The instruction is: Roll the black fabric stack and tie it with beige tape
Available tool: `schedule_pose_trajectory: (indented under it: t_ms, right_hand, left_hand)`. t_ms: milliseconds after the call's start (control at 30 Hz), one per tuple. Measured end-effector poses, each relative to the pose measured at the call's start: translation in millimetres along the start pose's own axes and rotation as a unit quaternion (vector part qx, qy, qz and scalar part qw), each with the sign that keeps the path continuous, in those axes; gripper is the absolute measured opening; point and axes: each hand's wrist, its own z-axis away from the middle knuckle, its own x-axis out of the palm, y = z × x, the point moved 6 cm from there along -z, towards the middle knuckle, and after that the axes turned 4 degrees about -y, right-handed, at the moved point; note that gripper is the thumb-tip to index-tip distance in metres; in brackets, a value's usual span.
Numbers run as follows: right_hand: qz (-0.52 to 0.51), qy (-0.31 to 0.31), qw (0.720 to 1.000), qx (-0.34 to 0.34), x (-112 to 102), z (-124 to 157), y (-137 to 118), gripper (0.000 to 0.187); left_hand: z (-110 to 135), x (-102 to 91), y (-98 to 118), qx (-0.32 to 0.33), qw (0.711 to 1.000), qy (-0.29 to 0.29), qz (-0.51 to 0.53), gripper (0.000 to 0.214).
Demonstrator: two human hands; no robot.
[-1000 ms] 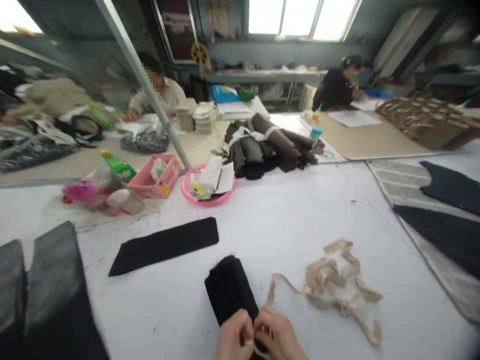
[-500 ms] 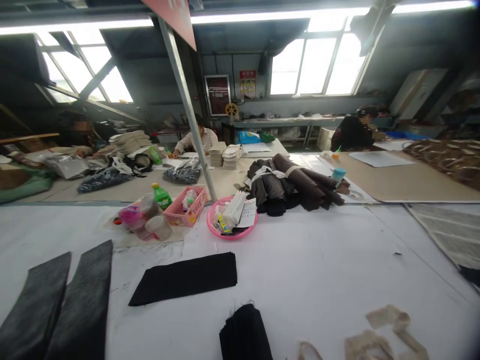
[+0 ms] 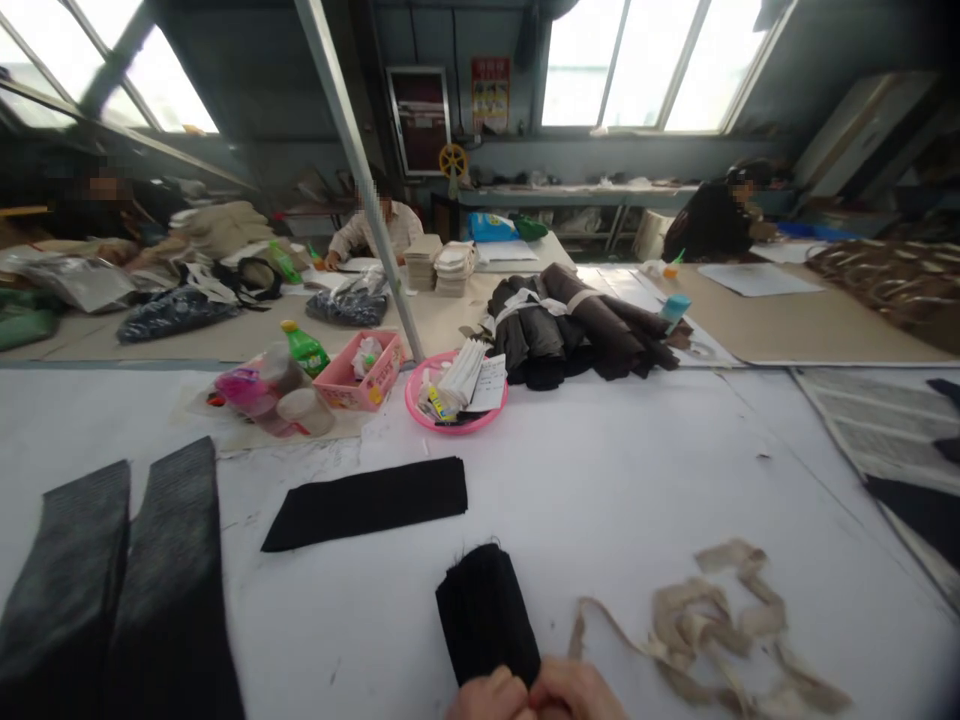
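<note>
At 6 o'clock a tight bundle of matte black fabric (image 3: 486, 620), fuzzy at its far end, lies on the white table (image 3: 637, 480). The left hand (image 3: 489, 697) and right hand (image 3: 576, 692) meet at its near end. Only curled knuckles show, so their grip cannot be told. A limp beige strip (image 3: 675, 608) tangles at 4 o'clock; a flat black band (image 3: 367, 503) lies at 10.

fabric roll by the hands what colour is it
Black. The head view shows the fabric roll best, dark against the white table.

Matt black cloth roll (image 3: 486, 615)
</note>
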Motion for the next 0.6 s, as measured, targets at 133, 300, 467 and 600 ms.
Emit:
schedule_pose_trajectory:
  t_ms: [133, 300, 467, 600]
  right_hand:
    - [0.039, -0.024, 0.999, 0.019, 1, 14, -10, 0.013]
    - [0.103, -0.074, 0.992, 0.007, 0, 9, -11, 0.013]
    - [0.166, -0.052, 0.985, -0.004, 5, 12, -7, 0.014]
    - [0.110, -0.028, 0.994, -0.001, 5, 17, -1, 0.014]
  left_hand:
    - [11, 0.5, 16, -0.023, 0.999, -0.025, -0.031, 0.016]
    - [9, -5.7, 14, -0.071, 0.995, -0.061, -0.034, 0.020]
    - [6, -2.5, 16, -0.088, 0.993, -0.058, -0.055, 0.019]
    - [4, 3.5, 16, -0.080, 0.993, -0.060, -0.057, 0.017]
